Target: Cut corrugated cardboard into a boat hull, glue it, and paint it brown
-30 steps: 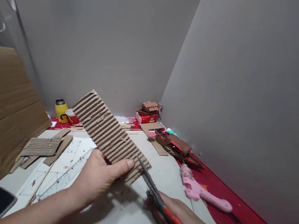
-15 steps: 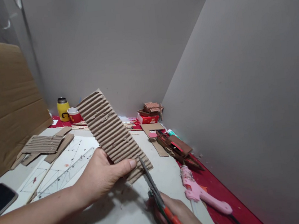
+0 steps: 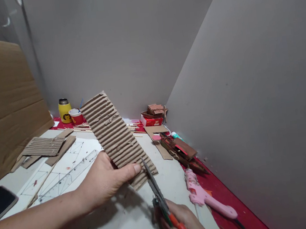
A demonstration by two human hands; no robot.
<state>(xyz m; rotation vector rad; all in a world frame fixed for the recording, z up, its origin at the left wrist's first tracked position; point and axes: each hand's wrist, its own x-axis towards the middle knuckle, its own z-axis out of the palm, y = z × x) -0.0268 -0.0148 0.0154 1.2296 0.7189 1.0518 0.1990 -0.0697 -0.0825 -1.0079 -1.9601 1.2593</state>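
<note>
A long strip of corrugated cardboard (image 3: pixel 116 130), its ridges exposed, is held up at a tilt above the white board. My left hand (image 3: pixel 102 178) grips it near its lower end, thumb on the ridged face and the other fingers hidden behind. My right hand (image 3: pixel 184 218) is closed around scissors (image 3: pixel 159 195) with orange handles. One blade lies over the ridged face at the strip's lower right edge, close to my left thumb; whether the other blade is behind the cardboard I cannot fully see.
A pink glue gun (image 3: pixel 200 194) lies at the right, near a brown cardboard model (image 3: pixel 181 150). On the left are a phone (image 3: pixel 0 203), a clear ruler (image 3: pixel 68 177) over drawings, cardboard pieces (image 3: pixel 45 146) and a large cardboard panel (image 3: pixel 4 106). A yellow bottle (image 3: pixel 65 112) stands behind.
The cardboard strip has shifted very slightly right in the view. Both hands keep the same grip, and the scissors stay at the strip's lower edge.
</note>
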